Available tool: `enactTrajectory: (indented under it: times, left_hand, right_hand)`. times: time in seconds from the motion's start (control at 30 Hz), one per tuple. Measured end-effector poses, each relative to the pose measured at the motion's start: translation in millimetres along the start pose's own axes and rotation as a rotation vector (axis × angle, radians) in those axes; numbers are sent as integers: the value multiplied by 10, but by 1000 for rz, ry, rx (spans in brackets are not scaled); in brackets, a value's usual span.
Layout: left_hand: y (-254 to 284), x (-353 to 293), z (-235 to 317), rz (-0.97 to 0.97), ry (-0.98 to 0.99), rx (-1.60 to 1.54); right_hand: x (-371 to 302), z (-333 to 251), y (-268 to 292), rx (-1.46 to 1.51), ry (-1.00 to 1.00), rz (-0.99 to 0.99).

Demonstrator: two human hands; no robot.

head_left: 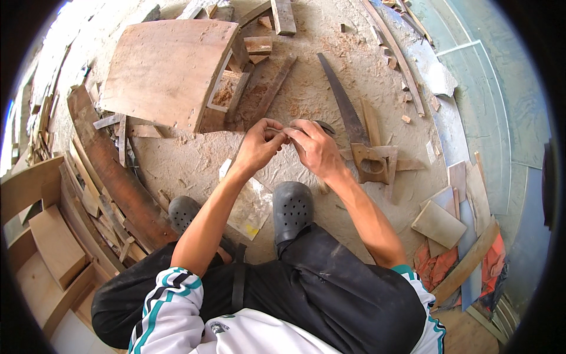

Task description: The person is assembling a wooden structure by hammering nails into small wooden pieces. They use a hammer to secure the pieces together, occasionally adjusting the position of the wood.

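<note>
My left hand (259, 146) and my right hand (319, 150) meet in front of me, above the dusty floor. Fingertips of both are pinched together and nearly touch. Whatever lies between them is too small and too covered by the fingers to name. Just behind my right hand shows the edge of a dark, rounded object (325, 127); whether I hold it cannot be made out. A handsaw (342, 97) with a wooden handle lies on the floor to the right, its handle across some wood strips (407, 164).
A plywood panel (168, 68) rests on wood blocks at the far left. Curved boards (115, 168) and offcuts fill the left side. Glass sheets (489, 106) lie at the right, near scrap wood (439, 224). My grey clogs (293, 206) stand on the floor below my hands.
</note>
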State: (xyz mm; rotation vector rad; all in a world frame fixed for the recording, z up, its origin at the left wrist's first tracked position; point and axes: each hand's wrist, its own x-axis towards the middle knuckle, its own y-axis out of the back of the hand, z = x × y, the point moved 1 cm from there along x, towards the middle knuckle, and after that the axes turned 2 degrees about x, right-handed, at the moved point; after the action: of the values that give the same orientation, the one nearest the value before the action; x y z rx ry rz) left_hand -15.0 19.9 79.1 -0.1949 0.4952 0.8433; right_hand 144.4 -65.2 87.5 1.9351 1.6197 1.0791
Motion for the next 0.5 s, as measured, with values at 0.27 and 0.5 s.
enactTrajectory:
  times: [0.27,0.5]
  left_hand:
    - [-1,655,48,176,-268,474]
    - [-276,1762,286,459,-401,1173]
  right_hand:
    - [-152,275,-31,72,-234,5]
    - [-311,132,-89,149,-318,-51]
